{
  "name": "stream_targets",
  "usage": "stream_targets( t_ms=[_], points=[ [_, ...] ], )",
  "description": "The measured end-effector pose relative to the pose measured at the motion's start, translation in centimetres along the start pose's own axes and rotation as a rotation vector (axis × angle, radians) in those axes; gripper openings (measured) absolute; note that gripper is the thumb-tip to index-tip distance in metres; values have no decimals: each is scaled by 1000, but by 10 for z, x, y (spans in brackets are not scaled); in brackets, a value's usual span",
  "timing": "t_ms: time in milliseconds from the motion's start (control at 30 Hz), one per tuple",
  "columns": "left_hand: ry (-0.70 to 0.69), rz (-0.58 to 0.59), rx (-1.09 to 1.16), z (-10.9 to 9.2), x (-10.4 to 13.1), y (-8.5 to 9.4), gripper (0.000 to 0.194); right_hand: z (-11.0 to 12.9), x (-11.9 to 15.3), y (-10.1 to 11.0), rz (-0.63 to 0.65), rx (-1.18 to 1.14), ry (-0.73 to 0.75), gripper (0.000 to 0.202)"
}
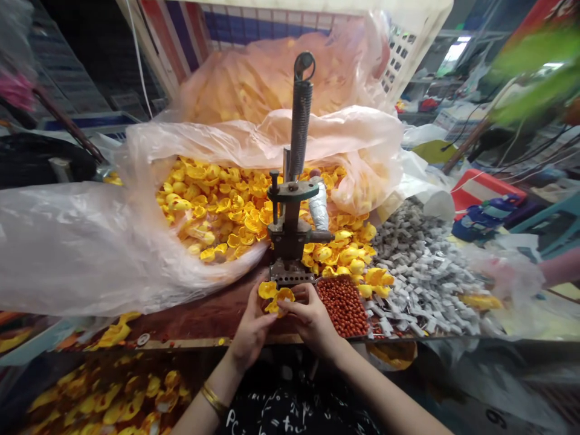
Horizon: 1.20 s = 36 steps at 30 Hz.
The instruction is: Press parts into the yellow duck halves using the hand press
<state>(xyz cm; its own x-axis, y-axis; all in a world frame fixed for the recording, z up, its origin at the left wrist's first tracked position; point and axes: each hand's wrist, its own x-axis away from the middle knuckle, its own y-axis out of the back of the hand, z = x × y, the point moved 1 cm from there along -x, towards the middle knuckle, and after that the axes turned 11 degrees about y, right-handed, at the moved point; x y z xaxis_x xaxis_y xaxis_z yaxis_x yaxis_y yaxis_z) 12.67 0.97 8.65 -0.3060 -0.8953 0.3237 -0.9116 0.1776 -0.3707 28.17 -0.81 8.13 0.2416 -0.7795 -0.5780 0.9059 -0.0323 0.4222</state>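
Note:
Close to the table's front edge, my left hand (252, 329) grips a yellow plastic shell piece (268, 290) with hollow, cup-like halves. My right hand (312, 317) closes its fingers at the right half of the same piece, where a small whitish part shows inside. Whether the fingers pinch that part or the shell rim is hard to see. Just beyond both hands stands a hand press (290, 232) with a tall spring and a tape-wrapped lever (318, 205). A tray of small red-brown beads (343, 305) sits right beside my right hand.
Behind the press, a large plastic bag (149, 145) spills yellow shells (217, 205). To the right lies a heap of small grey-white parts (417, 266). More yellow pieces (113, 393) lie below the table at left. A red container (489, 187) is farther right.

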Motion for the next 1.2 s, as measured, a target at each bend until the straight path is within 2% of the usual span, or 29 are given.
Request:
stream_targets(
  t_ms=[67, 167, 233, 300, 367, 433, 500, 633, 700, 767, 900, 1033, 1200],
  points=[
    [-76, -106, -115, 14, 1, -5, 68, -3, 1, 3, -12, 76, -19, 36],
    [-77, -186, -185, 26, -2, -1, 46, -9, 1, 23, 48, 173, -119, 31],
    [-40, -181, -130, 25, -5, 5, 42, -17, 2, 45, 173, 397, -261, 25],
    [-18, -182, -78, 21, -7, 9, 42, -27, 6, 64, 353, 672, -420, 25],
    [-28, -208, -100, 16, -8, 9, 40, -35, 11, 74, 521, 810, -530, 25],
    [-54, -244, -154, 13, -9, 6, 36, -41, 15, 76, 599, 818, -571, 25],
    [-64, -276, -189, 11, -10, 4, 33, -43, 17, 75, 616, 810, -581, 25],
    [21, -303, -132, 7, -11, 8, 35, -42, 16, 76, 626, 827, -592, 24],
    [57, -304, -48, 4, -11, 11, 42, -40, 13, 78, 566, 785, -570, 22],
    [81, -299, 44, 2, -10, 11, 49, -34, 7, 79, 421, 651, -515, 18],
    [116, -244, 207, 1, -8, 3, 48, -14, -10, 62, 104, 130, -366, 17],
    [128, -185, 271, 1, -8, -3, 41, 1, -20, 28, -19, -174, -299, 19],
    [119, -154, 286, 2, -7, -5, 39, -1, -18, 0, -156, -260, -335, 6]
  ],
)
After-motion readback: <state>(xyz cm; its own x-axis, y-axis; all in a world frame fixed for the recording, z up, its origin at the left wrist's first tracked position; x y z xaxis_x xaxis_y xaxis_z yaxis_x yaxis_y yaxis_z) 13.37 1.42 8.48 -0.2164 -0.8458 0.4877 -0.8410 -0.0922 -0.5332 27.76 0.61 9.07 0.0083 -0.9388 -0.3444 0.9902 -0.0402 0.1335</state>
